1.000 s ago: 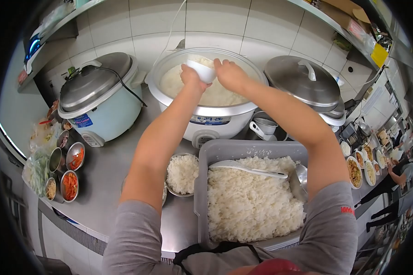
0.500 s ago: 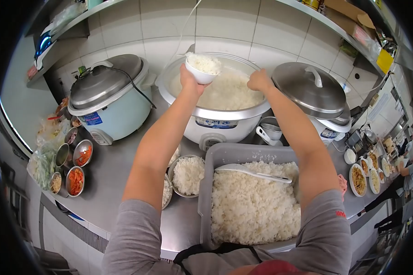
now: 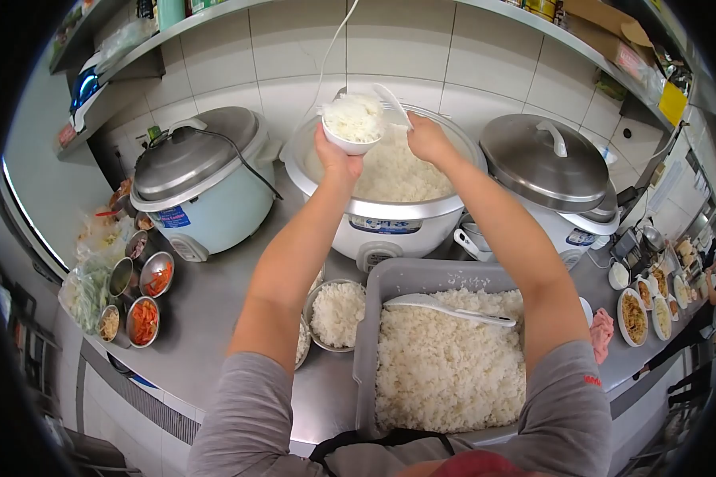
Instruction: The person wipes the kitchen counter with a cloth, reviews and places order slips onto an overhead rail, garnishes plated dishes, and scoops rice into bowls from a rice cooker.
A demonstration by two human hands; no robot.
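Observation:
My left hand holds a white bowl from below, heaped with cooked rice. It is above the left side of the open rice cooker, whose pot holds more white rice. Closed round the handle of a white rice paddle, my right hand is just right of the bowl. The paddle's blade points up and left, beside the heaped rice. Below my arms, a grey tub of rice has a second white paddle lying on top.
Lidded rice cookers stand left and right. Metal bowls of rice are beside the tub. Small metal bowls with orange shreds sit at left. Plated dishes and a pink cloth lie at right. A shelf runs overhead.
My right hand has risen and moved left out of the cooker, bringing the paddle up beside the bowl. The bowl stays in my left hand, and its rice heap looks higher.

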